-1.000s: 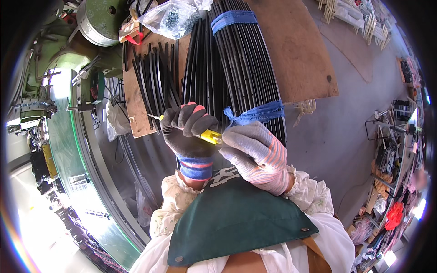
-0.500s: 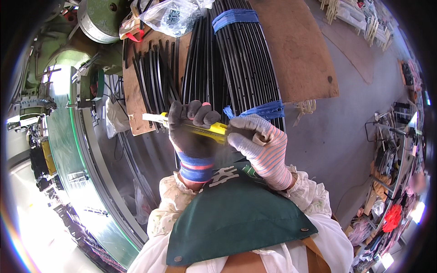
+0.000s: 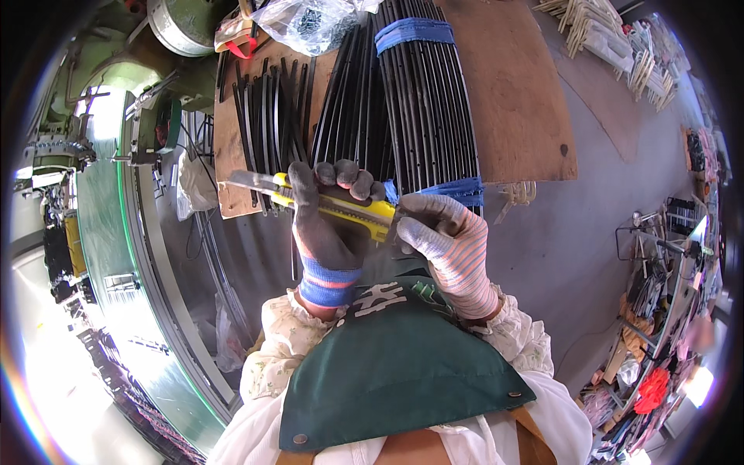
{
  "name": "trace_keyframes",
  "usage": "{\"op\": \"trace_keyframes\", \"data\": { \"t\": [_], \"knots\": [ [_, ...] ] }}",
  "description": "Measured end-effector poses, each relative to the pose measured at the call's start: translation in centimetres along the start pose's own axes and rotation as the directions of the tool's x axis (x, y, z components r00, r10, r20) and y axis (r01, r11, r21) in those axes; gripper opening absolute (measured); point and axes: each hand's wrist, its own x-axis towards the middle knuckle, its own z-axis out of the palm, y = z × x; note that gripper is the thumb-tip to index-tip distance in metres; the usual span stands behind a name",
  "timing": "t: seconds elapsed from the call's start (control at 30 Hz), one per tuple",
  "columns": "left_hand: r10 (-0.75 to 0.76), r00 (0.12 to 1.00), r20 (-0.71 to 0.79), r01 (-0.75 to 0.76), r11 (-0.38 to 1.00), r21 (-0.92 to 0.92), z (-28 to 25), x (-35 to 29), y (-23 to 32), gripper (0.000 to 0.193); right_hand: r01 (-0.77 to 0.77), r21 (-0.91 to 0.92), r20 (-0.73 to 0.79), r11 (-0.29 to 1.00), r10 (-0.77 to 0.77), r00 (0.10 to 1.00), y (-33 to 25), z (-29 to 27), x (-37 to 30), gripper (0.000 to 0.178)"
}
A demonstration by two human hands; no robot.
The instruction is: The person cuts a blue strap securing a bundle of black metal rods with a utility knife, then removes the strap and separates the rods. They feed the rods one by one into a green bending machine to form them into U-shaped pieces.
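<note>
A yellow utility knife (image 3: pixel 358 215) lies slantwise in front of my chest, its blade (image 3: pixel 254 180) sticking out to the left. My left hand (image 3: pixel 329 198), in a dark-palmed glove with a blue cuff, is closed around the handle. At the handle's right end, my right hand (image 3: pixel 446 232), in a striped glove with a grey palm, pinches the butt between thumb and fingers. Just beyond the hands, a bundle of black strips (image 3: pixel 426 108) tied with blue bands (image 3: pixel 415 32) rests on a brown board (image 3: pixel 521 101). Loose black strips (image 3: pixel 267 108) lie left of it.
A clear plastic bag (image 3: pixel 306 27) sits at the board's far end. Green machinery (image 3: pixel 182 27) stands at the far left, with a glass-topped surface (image 3: pixel 116 232) below it. Cluttered shelves (image 3: pixel 651 310) line the right side, and pale frames (image 3: pixel 597 39) stand at the far right.
The knife has tilted, its blade end rising and its butt dropping slightly. Both hands still hold it. The board and bundle appear a little higher in view.
</note>
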Motion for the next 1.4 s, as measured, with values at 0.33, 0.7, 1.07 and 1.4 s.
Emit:
{"op": "trace_keyframes", "data": {
  "t": [0.33,0.7,1.07,1.4],
  "knots": [
    [-0.100,0.981,0.164,0.164,0.882,-0.442,-1.2,0.2,0.6,0.035,0.523,-0.329,0.213,0.787,-0.477,0.853,0.2,0.6,-1.4,0.041],
    [0.049,0.917,0.396,0.100,0.933,-0.346,-1.2,0.3,0.1,0.042,0.748,-0.492,0.357,0.445,-0.681,0.640,-0.5,0.8,-1.9,0.041],
    [0.109,0.895,0.432,0.032,0.952,-0.306,-0.3,0.1,0.0,0.046,0.784,-0.486,0.398,0.385,-0.702,0.591,-0.6,1.0,-2.4,0.040],
    [0.132,0.886,0.444,0.011,0.952,-0.305,-0.2,-0.1,0.2,0.046,0.760,-0.483,0.358,0.435,-0.694,0.625,-0.3,1.3,-2.7,0.040]
  ]
}}
